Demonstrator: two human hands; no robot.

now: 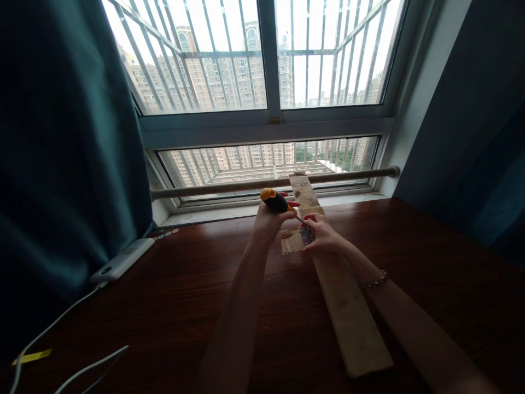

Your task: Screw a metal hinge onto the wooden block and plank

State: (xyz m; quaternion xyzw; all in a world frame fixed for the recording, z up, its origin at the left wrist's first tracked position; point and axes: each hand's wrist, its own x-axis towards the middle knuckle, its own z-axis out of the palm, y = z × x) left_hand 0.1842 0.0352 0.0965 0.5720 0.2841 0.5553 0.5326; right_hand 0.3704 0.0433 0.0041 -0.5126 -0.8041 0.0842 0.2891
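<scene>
A long wooden plank (348, 312) lies on the dark wooden table (172, 306), running from the near right toward the window. A small wooden block (290, 241) sits against its left side, joined by a metal hinge (306, 235). My left hand (268, 221) is closed around a screwdriver with a yellow and black handle (274, 200), its tip pointing down at the hinge. My right hand (324, 234) rests on the plank beside the hinge, fingers pinched at the screwdriver's tip; what they pinch is too small to see. A bead bracelet (375, 283) is on my right wrist.
A white power bank (123, 260) with white cables (61, 323) lies at the table's left edge. A yellow strip (31, 357) lies near the front left. Dark teal curtains (61, 137) hang on both sides. A barred window and a rail (229, 187) stand behind the table.
</scene>
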